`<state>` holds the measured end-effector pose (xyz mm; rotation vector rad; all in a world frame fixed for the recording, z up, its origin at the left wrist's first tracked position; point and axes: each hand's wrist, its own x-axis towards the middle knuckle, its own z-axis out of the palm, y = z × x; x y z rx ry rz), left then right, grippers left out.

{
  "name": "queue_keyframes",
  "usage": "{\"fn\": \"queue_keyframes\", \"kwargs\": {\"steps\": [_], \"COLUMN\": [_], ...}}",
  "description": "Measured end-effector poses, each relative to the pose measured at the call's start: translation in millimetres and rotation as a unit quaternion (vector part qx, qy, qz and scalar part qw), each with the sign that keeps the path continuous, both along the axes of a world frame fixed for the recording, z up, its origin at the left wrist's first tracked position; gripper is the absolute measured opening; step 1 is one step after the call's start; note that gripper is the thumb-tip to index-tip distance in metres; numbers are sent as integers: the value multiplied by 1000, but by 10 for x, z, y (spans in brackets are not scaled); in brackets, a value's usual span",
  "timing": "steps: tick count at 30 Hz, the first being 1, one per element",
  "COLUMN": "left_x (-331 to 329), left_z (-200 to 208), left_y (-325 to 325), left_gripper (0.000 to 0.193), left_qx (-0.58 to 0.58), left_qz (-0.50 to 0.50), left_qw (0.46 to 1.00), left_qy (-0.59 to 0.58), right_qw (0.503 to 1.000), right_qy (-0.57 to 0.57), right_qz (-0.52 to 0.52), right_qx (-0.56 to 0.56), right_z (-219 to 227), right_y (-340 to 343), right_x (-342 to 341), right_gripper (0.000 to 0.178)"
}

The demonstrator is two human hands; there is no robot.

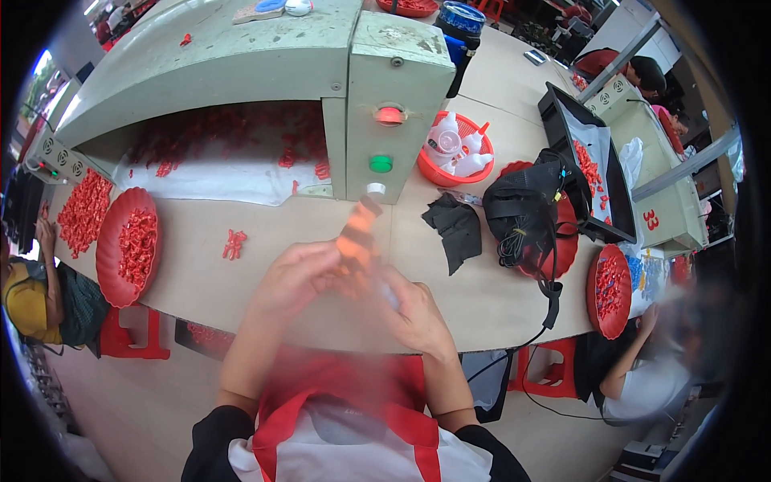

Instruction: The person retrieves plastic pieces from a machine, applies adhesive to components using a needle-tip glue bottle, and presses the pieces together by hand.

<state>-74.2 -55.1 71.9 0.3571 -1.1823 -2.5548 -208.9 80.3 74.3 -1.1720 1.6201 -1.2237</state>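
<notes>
Over the near middle of the table my two hands are close together, with a hazy smear blurring the space between them. My left hand [299,277] is closed, its thumb and fingers brought together at an orange blur with dark bands [359,239]. What it pinches there is not clear. My right hand [419,320] is curled round a pale whitish-blue object [390,296], mostly hidden by the fingers and the haze. A small red plastic figure [234,244] lies on the table left of my left hand.
A pale green machine [401,88] with a red and a green button stands ahead, red pieces inside its opening. Left is a red tray [108,261] of red pieces. Right are a red basket [426,166] of white bottles, black cloth [454,229] and a black bag [522,197]. People sit on both sides.
</notes>
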Motion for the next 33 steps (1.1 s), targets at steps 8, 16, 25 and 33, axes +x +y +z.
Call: {"fn": "queue_keyframes", "kwargs": {"steps": [8,16,25,33], "left_x": [-68,-6,-691,5], "left_z": [-59,-21,-272,-462], "left_y": [79,-123,197,86], "left_gripper": [8,20,22,25], "left_qx": [-193,-182,-197,-635], "left_qz": [66,168,132,253], "left_qw": [978,968,972,712], "left_qy": [-35,-41,-2,-159], "right_qw": [996,984,980,979], "right_qy": [-14,-142,-196,-129], "right_qz": [86,104,12,-127], "right_qx": [-18,16,-29,-97], "right_z": [-38,-85,-110,-296], "right_y": [70,264,322,238], "right_x": [-44,-200,-123,-207], "right_gripper": [23,18,24,25]}}
